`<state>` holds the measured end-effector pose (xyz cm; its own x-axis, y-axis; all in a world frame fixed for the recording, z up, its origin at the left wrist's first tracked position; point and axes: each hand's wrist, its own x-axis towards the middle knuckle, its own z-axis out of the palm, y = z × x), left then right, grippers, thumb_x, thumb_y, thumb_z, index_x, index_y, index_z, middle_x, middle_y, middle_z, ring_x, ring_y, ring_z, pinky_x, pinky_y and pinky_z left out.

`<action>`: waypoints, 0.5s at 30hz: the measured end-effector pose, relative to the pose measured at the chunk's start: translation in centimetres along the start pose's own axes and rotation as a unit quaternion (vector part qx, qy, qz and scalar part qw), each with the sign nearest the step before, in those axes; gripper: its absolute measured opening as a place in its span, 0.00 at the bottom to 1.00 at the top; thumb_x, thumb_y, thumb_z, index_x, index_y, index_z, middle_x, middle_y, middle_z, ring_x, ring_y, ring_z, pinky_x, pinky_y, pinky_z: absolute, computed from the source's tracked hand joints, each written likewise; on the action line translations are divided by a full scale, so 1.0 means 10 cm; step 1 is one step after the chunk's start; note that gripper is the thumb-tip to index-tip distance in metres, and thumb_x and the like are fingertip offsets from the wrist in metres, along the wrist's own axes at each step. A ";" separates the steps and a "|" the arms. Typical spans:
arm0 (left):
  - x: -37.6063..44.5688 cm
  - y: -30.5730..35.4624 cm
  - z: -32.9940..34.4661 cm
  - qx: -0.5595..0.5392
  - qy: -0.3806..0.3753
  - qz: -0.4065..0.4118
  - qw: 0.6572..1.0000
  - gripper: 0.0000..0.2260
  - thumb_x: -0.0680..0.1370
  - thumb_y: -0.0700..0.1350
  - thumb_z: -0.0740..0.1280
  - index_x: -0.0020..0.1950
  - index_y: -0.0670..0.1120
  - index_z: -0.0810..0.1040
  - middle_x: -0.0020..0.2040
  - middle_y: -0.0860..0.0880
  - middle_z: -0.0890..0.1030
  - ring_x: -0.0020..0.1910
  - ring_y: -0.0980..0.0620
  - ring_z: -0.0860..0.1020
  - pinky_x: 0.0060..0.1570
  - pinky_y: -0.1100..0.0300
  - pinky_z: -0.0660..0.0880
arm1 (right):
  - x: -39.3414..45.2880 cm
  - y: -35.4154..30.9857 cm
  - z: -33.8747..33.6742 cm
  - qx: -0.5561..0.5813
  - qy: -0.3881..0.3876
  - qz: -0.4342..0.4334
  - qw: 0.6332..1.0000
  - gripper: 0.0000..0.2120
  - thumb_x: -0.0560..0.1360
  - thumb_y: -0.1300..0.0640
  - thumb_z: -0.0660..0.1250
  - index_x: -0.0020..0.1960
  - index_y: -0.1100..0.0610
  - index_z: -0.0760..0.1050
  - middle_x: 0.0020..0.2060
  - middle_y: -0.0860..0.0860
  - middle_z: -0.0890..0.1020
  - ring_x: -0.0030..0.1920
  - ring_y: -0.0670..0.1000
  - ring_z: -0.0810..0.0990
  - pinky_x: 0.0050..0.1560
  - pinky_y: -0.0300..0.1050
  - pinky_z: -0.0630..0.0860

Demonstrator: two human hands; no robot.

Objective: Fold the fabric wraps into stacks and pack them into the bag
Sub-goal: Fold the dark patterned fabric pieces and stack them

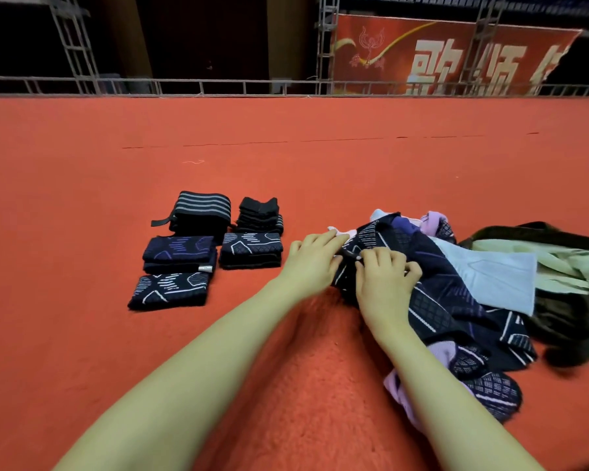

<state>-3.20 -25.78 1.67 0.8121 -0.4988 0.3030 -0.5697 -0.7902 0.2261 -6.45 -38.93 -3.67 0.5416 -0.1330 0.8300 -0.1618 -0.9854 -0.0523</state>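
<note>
Red carpet covers the whole floor in the head view; behind its far edge runs a grey metal truss railing, and a red banner with large pale characters hangs beyond it, its right end torn and cut off behind a truss post, so the lettering cannot be read whole; the rest of the background is too dark to make out.

Five folded stacks sit left of centre: a grey-striped stack and a plain black stack at the back, a navy stack with purple marks and a navy stack with white marks in the middle, a single white-patterned fold nearest; how many wraps each holds cannot be counted.

To the right lies a loose heap of wraps, navy, lilac and pale blue, tangled so that single pieces are hard to separate; its right side overlaps the open dark bag, which has a pale green lining and is cut off by the frame edge.

Both hands are close together at the heap's left edge, well apart from the bag; the left hand lies on a navy patterned wrap, fingers fairly straight; the right hand curls its fingers on the same wrap, pinching its edge; its fingertips are partly hidden in the fabric.
</note>
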 end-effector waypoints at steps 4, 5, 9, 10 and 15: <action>-0.06 -0.08 0.08 -0.003 -0.001 0.020 1.000 0.15 0.83 0.48 0.53 0.69 0.52 0.70 0.75 0.56 0.63 0.70 0.51 0.61 0.62 0.55 0.55 | -0.01 -0.10 -0.04 0.109 0.021 -0.023 0.994 0.11 0.76 0.51 0.59 0.44 0.52 0.79 0.38 0.46 0.78 0.41 0.53 0.75 0.47 0.48 0.58; -0.12 -0.13 0.11 -0.017 0.014 0.015 1.000 0.15 0.84 0.48 0.53 0.67 0.52 0.72 0.73 0.56 0.65 0.69 0.51 0.62 0.61 0.56 0.54 | -0.03 -0.14 -0.05 0.134 0.021 -0.027 0.990 0.11 0.76 0.50 0.59 0.45 0.52 0.79 0.39 0.46 0.79 0.41 0.51 0.74 0.47 0.48 0.58; -0.42 -0.36 0.15 -0.092 0.108 -0.002 0.990 0.18 0.81 0.53 0.53 0.57 0.48 0.79 0.64 0.54 0.75 0.62 0.51 0.69 0.51 0.58 0.54 | -0.10 -0.32 -0.09 0.206 0.036 -0.069 0.975 0.09 0.77 0.50 0.61 0.46 0.51 0.80 0.41 0.44 0.80 0.45 0.48 0.73 0.49 0.49 0.57; -0.51 -0.42 0.12 -0.093 0.144 0.008 0.985 0.19 0.80 0.54 0.52 0.55 0.48 0.81 0.61 0.53 0.78 0.58 0.52 0.70 0.48 0.59 0.53 | -0.10 -0.39 -0.12 0.221 0.044 -0.087 0.970 0.09 0.77 0.50 0.62 0.46 0.51 0.80 0.41 0.44 0.80 0.45 0.48 0.73 0.49 0.50 0.57; -0.96 -0.81 -0.23 0.061 0.280 0.052 0.957 0.12 0.78 0.46 0.58 0.49 0.46 0.81 0.50 0.51 0.82 0.51 0.53 0.72 0.47 0.56 0.60 | -0.05 -0.90 -0.25 0.289 0.082 -0.177 0.937 0.07 0.78 0.53 0.63 0.48 0.51 0.80 0.41 0.45 0.81 0.45 0.48 0.74 0.48 0.49 0.57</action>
<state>-6.68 -13.74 -0.98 0.5368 -0.3348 0.7745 -0.5966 -0.7996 0.0679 -7.30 -29.73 -2.28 0.3350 0.1840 0.9241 0.5031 -0.8642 -0.0103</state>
